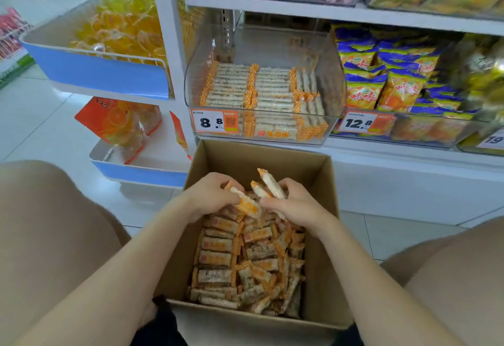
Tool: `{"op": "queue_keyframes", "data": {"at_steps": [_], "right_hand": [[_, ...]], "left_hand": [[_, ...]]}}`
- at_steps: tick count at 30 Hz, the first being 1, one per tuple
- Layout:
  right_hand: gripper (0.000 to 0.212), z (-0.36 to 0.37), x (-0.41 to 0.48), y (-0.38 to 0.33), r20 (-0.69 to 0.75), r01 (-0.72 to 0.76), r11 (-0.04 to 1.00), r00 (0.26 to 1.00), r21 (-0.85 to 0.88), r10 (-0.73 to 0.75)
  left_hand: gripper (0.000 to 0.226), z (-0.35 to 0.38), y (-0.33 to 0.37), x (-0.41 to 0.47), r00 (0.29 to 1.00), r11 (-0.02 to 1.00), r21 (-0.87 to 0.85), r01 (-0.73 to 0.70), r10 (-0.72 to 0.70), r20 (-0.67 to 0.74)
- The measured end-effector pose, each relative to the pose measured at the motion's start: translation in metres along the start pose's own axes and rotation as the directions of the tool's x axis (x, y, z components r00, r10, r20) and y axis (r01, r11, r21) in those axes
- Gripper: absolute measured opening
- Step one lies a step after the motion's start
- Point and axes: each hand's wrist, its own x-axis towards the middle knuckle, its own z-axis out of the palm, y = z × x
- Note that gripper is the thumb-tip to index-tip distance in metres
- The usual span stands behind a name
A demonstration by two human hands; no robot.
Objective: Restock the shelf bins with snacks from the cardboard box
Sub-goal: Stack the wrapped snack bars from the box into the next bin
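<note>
L hand (210, 195) grips bar (246, 205), axis slanting down-right past thumb. R hand (296, 207) clutches bars (270, 183), ends sticking up, over box (245, 158).

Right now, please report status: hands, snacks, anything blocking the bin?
Left hand grips one snack bar, right hand grips a few, both in the cardboard box. Box well filled. Clear bin above partly stocked, nothing blocking it.

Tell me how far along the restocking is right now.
Done: the clear bin holds neat rows of bars, with room above them. In hand: the left hand and right hand each grip bars over the cardboard box. Left: the box holds many more bars to move.
</note>
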Motion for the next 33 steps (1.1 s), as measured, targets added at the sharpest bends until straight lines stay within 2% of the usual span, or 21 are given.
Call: {"op": "queue_keyframes", "data": {"at_steps": [3, 5, 10, 13, 16, 17, 19, 20, 21, 23, 25, 28, 31, 33], "right_hand": [[0.034, -0.011, -0.014, -0.027, -0.105, 0.177, 0.981, 0.98, 0.081, -0.169], [0.029, -0.022, -0.021, -0.041, -0.124, 0.265, 0.96, 0.96, 0.094, -0.253], [0.051, -0.039, -0.033, -0.075, -0.179, 0.39, 0.919, 0.91, 0.062, -0.375], [0.064, -0.04, -0.031, -0.096, -0.241, 0.441, 0.897, 0.875, 0.037, -0.42], [0.066, -0.043, -0.031, -0.12, -0.306, 0.453, 0.892, 0.851, 0.012, -0.428], [0.067, -0.046, -0.031, -0.128, -0.311, 0.452, 0.891, 0.844, -0.03, -0.438], [0.069, -0.052, -0.033, -0.142, -0.276, 0.433, 0.894, 0.851, -0.113, -0.447], [0.069, -0.056, -0.034, -0.148, -0.234, 0.414, 0.899, 0.869, -0.141, -0.437], [0.065, -0.061, -0.033, -0.151, -0.178, 0.408, 0.9, 0.884, -0.153, -0.431], [0.048, -0.071, -0.031, -0.158, -0.079, 0.404, 0.908, 0.907, -0.112, -0.413], [0.041, -0.078, -0.026, -0.167, -0.021, 0.419, 0.903, 0.906, -0.098, -0.423], [0.042, -0.084, -0.016, -0.176, 0.058, 0.434, 0.895, 0.901, -0.1, -0.43], [0.036, -0.087, -0.005, -0.18, 0.088, 0.433, 0.888, 0.901, -0.153, -0.425], [0.025, -0.086, -0.001, -0.18, 0.166, 0.425, 0.902, 0.897, -0.075, -0.409]], "left_hand": [[0.028, -0.02, 0.021, -0.012, 0.998, 0.992, -0.12, -0.047, 0.052, 0.043], [0.028, -0.033, 0.033, -0.018, 0.997, 0.979, -0.194, -0.058, 0.068, 0.047], [0.044, -0.061, 0.062, -0.031, 0.979, 0.909, -0.407, -0.086, 0.152, 0.133], [0.042, -0.066, 0.078, -0.039, 0.966, 0.899, -0.403, -0.17, 0.234, 0.115], [0.046, -0.069, 0.092, -0.043, 0.945, 0.867, -0.421, -0.265, 0.32, 0.064], [0.052, -0.07, 0.094, -0.042, 0.945, 0.854, -0.436, -0.284, 0.326, 0.022], [0.085, -0.072, 0.093, -0.039, 0.951, 0.83, -0.476, -0.291, 0.306, -0.048], [0.094, -0.073, 0.092, -0.037, 0.952, 0.816, -0.502, -0.287, 0.3, -0.057], [0.089, -0.073, 0.092, -0.037, 0.949, 0.802, -0.519, -0.294, 0.31, -0.058], [0.058, -0.07, 0.093, -0.037, 0.943, 0.791, -0.526, -0.312, 0.324, -0.073], [0.039, -0.07, 0.097, -0.038, 0.938, 0.775, -0.532, -0.341, 0.321, -0.134], [0.031, -0.072, 0.099, -0.039, 0.92, 0.772, -0.5, -0.392, 0.32, -0.228], [0.027, -0.074, 0.099, -0.04, 0.885, 0.825, -0.351, -0.443, 0.34, -0.318], [0.027, -0.073, 0.101, -0.039, 0.843, 0.844, -0.236, -0.481, 0.372, -0.387]]}}
